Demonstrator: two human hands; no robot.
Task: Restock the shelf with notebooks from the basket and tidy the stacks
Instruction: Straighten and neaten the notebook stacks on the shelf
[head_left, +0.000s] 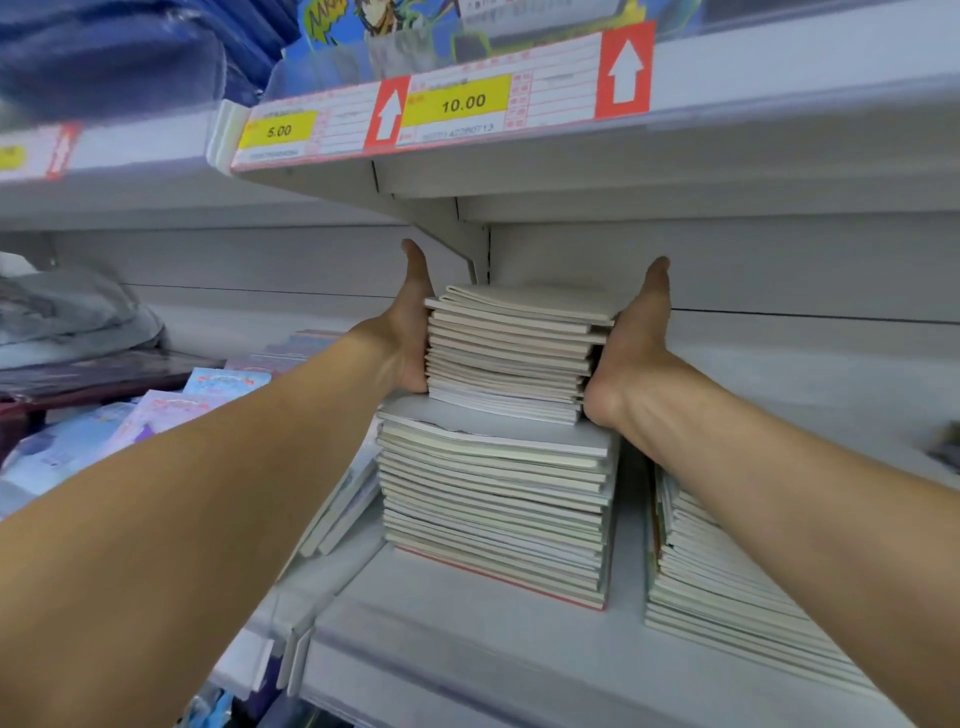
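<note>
1. pale grey-white paper notebooks, the upper bundle (511, 353), sit on the taller lower stack of the same notebooks (496, 499) on the white metal shelf (467, 639).
2. we hold the bundle between the left hand (408, 338) and right hand (631, 358); thumbs point up, the fingers are hidden behind it, so we cannot tell their curl.
3. we should press evenly, square the uneven edges, then align the bundle with the stack.
4. the basket is out of view.

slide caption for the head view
Both hands press a batch of pale paper notebooks onto the taller stack.
</note>
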